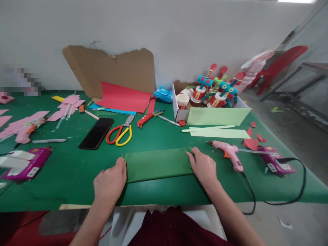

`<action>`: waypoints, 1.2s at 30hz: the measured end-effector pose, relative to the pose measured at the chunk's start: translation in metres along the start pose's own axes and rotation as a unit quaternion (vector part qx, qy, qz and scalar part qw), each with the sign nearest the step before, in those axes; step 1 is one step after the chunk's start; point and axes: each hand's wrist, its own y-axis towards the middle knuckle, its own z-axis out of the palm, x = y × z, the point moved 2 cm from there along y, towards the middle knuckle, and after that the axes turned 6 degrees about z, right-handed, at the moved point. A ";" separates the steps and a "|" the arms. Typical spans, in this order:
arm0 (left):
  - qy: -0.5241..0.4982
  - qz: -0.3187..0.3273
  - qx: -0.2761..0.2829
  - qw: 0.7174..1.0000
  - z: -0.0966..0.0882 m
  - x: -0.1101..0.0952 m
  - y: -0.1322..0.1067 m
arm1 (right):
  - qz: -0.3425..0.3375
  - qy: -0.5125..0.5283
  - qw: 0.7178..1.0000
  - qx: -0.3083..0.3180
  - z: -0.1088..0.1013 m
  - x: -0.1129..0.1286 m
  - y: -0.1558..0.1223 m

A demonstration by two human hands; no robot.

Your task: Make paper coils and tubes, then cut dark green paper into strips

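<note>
A flat, folded sheet of green paper (pixel 159 165) is stretched between my hands, just over the green tabletop near its front edge. My left hand (pixel 110 177) grips the short left end, thumb on top and fingers curled. At the opposite end my right hand (pixel 203 164) pinches the upper right corner. Beyond the paper lie scissors (pixel 121 131) with one red and one yellow handle, and a dark phone (pixel 96 133). A pink glue gun (pixel 228 153) rests right of my right hand, a clear glue stick in its back.
At the back right, a box (pixel 217 116) holds paper cups and figures with coiled paper limbs. Red paper (pixel 124 97) leans by torn cardboard (pixel 115 68). Purple power strips (pixel 275 160) sit at both sides. A second glue gun (pixel 27 133) and pink paper lie left; a cord hangs over the front edge.
</note>
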 end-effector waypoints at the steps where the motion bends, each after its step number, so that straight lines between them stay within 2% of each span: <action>1: 0.004 0.001 0.003 1.000 0.000 0.000 0.000 | 0.000 -0.001 1.000 0.000 0.000 0.000 0.000; 15: 0.009 0.010 0.010 1.000 0.000 0.001 0.000 | 0.010 0.014 1.000 0.001 0.004 0.001 -0.002; 23: 0.006 0.013 0.009 1.000 0.004 0.004 0.000 | -0.004 0.057 0.998 -0.035 0.009 -0.004 -0.002; 29: 0.005 0.015 0.030 0.999 0.004 0.004 0.001 | 0.003 0.067 0.997 -0.029 0.009 -0.005 0.000; 36: 0.004 0.012 0.018 1.000 0.004 0.003 0.001 | 0.010 0.062 0.998 -0.026 0.008 -0.005 0.000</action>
